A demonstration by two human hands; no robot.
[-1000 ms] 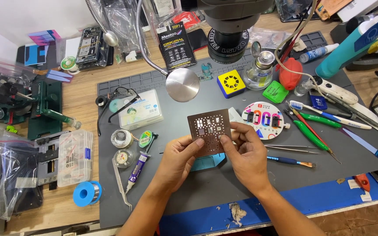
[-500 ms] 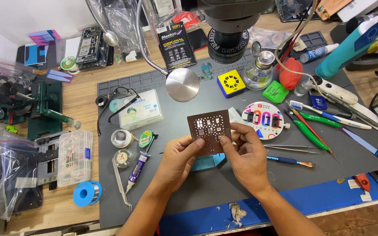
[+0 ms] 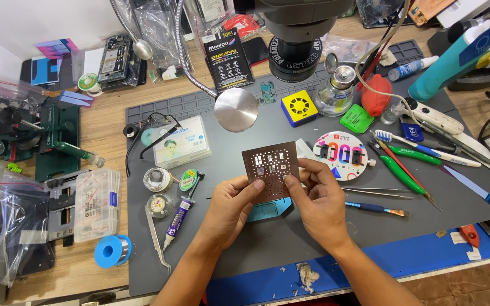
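Gripping a perforated brown stencil (image 3: 270,170) by its lower corners, left hand (image 3: 232,205) and right hand (image 3: 316,198) hold it flat, face-up for inspection above the grey bench (image 3: 370,226) mat

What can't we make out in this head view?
- Teal block: mostly hidden beneath both hands; shape unclear.
- Stencil plate: holes too small to read; lower edge covered by the left hand and right hand.
- Microscope: cut off by the top edge.
- Bagged parts: blurred by plastic, cut off at the left edge.
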